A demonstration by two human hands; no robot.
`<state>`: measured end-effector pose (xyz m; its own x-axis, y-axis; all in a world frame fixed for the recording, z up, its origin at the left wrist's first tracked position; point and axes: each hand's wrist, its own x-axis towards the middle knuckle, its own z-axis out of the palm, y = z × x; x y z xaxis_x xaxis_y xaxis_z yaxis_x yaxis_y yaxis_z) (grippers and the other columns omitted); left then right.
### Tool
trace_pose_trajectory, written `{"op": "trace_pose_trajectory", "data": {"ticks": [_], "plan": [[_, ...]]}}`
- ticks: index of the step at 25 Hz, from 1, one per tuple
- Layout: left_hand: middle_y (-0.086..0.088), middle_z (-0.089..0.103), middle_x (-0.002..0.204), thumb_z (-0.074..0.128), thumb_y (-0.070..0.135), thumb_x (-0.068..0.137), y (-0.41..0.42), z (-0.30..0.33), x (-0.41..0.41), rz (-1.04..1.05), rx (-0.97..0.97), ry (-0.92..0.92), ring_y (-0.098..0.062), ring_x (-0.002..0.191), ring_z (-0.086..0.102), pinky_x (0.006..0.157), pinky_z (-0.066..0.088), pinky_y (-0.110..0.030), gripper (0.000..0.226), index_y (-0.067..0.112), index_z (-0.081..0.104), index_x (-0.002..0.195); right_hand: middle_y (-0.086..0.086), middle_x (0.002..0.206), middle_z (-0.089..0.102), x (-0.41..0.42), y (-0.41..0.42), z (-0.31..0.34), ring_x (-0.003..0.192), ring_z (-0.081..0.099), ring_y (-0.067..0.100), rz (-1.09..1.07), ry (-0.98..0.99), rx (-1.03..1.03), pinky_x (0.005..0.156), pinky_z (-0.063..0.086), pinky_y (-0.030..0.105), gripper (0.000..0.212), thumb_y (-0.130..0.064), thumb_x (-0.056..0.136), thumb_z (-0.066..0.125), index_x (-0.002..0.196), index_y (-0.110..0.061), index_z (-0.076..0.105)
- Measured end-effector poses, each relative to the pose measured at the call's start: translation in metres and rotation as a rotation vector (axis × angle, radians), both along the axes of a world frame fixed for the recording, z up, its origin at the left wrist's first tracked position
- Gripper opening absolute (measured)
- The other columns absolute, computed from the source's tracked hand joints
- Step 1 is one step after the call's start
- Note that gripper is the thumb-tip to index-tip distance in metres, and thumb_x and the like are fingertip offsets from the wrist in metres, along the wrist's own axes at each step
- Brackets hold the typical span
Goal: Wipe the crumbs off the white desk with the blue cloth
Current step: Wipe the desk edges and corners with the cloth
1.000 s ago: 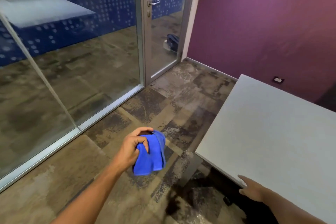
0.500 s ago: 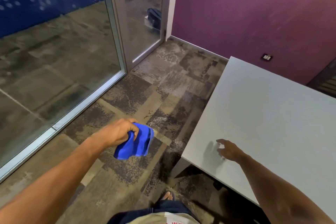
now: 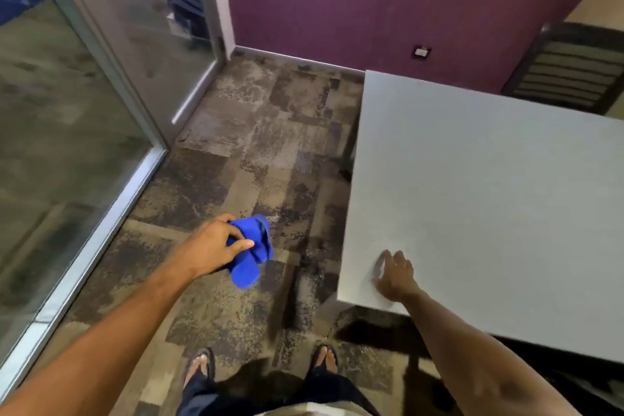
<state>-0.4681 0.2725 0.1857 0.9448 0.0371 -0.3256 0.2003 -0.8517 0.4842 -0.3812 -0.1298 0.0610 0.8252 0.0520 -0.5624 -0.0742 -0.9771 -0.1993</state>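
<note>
Blue cloth (image 3: pixel 251 252): soft, napped fabric, bunched into a loose wad with a folded tail hanging down. Grasped in left hand (image 3: pixel 212 246), fingers and thumb curled round its near side. Held in the air over the carpet (image 3: pixel 236 152), well left of the desk and not touching it.

White desk (image 3: pixel 489 206): flat, matte, rectangular top with square corners and a thin straight edge. Crumbs too small to make out on the surface. Right hand (image 3: pixel 393 275) resting on the near left corner, fingers spread and relaxed, palm down, grasping nothing. Faint shadow of the fingers on the top beside it.

Carpet in mottled brown, grey and tan square tiles, rough in texture. Wide strip of open floor between desk's left edge and the glass partition (image 3: pixel 67 132), which has a pale metal bottom rail. Purple wall (image 3: pixel 354 0) behind, smooth, with a small wall socket (image 3: pixel 421 52) low down, just past the desk's far edge. Dark slatted chair (image 3: pixel 570 74) beyond the far right of the desk. Two sandalled feet at bottom, close to the desk's near corner. Dark bag (image 3: pixel 187 17) seen through the glass door, blurred.
</note>
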Motion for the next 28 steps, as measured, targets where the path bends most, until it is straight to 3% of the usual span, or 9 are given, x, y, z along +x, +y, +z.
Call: {"op": "trace_pose_trajectory", "data": {"ticks": [2, 6, 9, 11, 15, 18, 21, 24, 28], "plan": [[-0.003, 0.065, 0.107, 0.077, 0.028, 0.083, 0.01, 0.0, 0.011, 0.038, 0.021, -0.099, -0.025, 0.098, 0.064, 0.081, 0.042, -0.027, 0.01, 0.019, 0.073, 0.082, 0.012, 0.134, 0.041, -0.011, 0.006, 0.003, 0.127, 0.042, 0.036, -0.076, -0.009, 0.035, 0.11, 0.035, 0.045, 0.053, -0.028, 0.09, 0.056, 0.139, -0.018, 0.036], [-0.008, 0.061, 0.087, 0.081, 0.013, 0.073, 0.057, 0.002, 0.031, 0.082, -0.133, -0.072, -0.03, 0.08, 0.059, 0.068, 0.043, -0.036, 0.044, 0.015, 0.044, 0.096, 0.015, 0.144, 0.047, -0.054, 0.034, 0.026, 0.133, 0.045, 0.032, -0.249, 0.044, 0.051, 0.107, 0.036, 0.034, 0.058, -0.02, 0.092, 0.063, 0.144, -0.004, 0.041], [-0.009, 0.061, 0.095, 0.079, 0.008, 0.07, 0.086, -0.011, 0.043, 0.064, -0.143, -0.067, -0.029, 0.086, 0.059, 0.071, 0.041, -0.032, 0.048, 0.009, 0.049, 0.107, 0.013, 0.137, 0.054, -0.08, 0.059, 0.024, 0.122, 0.055, 0.027, -0.295, 0.078, 0.096, 0.087, 0.043, 0.026, 0.048, -0.024, 0.093, 0.065, 0.135, -0.006, 0.05], [-0.007, 0.062, 0.089, 0.075, 0.01, 0.07, 0.095, -0.016, 0.048, 0.084, -0.153, -0.06, -0.028, 0.082, 0.059, 0.067, 0.039, -0.031, 0.035, 0.01, 0.056, 0.1, 0.013, 0.141, 0.051, -0.087, 0.077, 0.024, 0.127, 0.053, 0.029, -0.396, 0.15, 0.141, 0.084, 0.046, 0.026, 0.048, -0.023, 0.097, 0.06, 0.14, -0.006, 0.045], [-0.004, 0.051, 0.079, 0.062, 0.008, 0.076, 0.087, -0.02, 0.062, 0.014, -0.203, 0.022, -0.026, 0.069, 0.05, 0.056, 0.035, -0.035, 0.022, 0.019, 0.043, 0.082, 0.017, 0.155, 0.036, -0.099, 0.078, 0.015, 0.14, 0.04, 0.034, -0.445, 0.168, 0.184, 0.113, 0.037, 0.037, 0.091, -0.034, 0.079, 0.07, 0.154, -0.008, 0.025], [-0.009, 0.053, 0.086, 0.054, 0.008, 0.081, 0.065, -0.028, 0.083, 0.009, -0.236, 0.089, -0.026, 0.071, 0.053, 0.055, 0.036, -0.034, 0.024, 0.015, 0.04, 0.099, 0.015, 0.157, 0.032, -0.088, 0.067, 0.008, 0.142, 0.037, 0.031, -0.475, 0.197, 0.18, 0.117, 0.032, 0.037, 0.094, -0.045, 0.083, 0.07, 0.155, -0.008, 0.023], [-0.022, 0.059, 0.119, 0.051, 0.006, 0.084, 0.038, -0.039, 0.108, -0.02, -0.239, 0.051, -0.038, 0.099, 0.059, 0.076, 0.049, -0.042, 0.047, 0.011, 0.04, 0.129, 0.019, 0.165, 0.002, -0.071, 0.066, 0.028, 0.149, 0.022, 0.036, -0.412, 0.144, 0.072, 0.12, 0.023, 0.039, 0.086, -0.039, 0.093, 0.062, 0.158, -0.011, 0.013], [-0.021, 0.038, 0.153, 0.051, 0.006, 0.09, 0.014, -0.052, 0.13, -0.089, -0.21, 0.034, -0.039, 0.136, 0.042, 0.11, 0.039, -0.047, 0.07, 0.009, 0.023, 0.154, 0.017, 0.165, -0.005, -0.051, 0.049, 0.017, 0.15, 0.014, 0.04, -0.394, 0.027, -0.022, 0.119, 0.022, 0.047, 0.089, -0.04, 0.093, 0.063, 0.159, -0.016, 0.008], [-0.014, 0.031, 0.159, 0.047, 0.001, 0.089, -0.006, -0.068, 0.149, -0.055, -0.237, 0.009, -0.035, 0.142, 0.036, 0.115, 0.034, -0.045, 0.076, 0.017, 0.019, 0.157, 0.019, 0.164, 0.0, -0.033, 0.027, 0.001, 0.148, 0.01, 0.046, -0.519, 0.017, -0.137, 0.117, 0.024, 0.056, 0.088, -0.055, 0.095, 0.051, 0.157, -0.014, 0.005]]}}
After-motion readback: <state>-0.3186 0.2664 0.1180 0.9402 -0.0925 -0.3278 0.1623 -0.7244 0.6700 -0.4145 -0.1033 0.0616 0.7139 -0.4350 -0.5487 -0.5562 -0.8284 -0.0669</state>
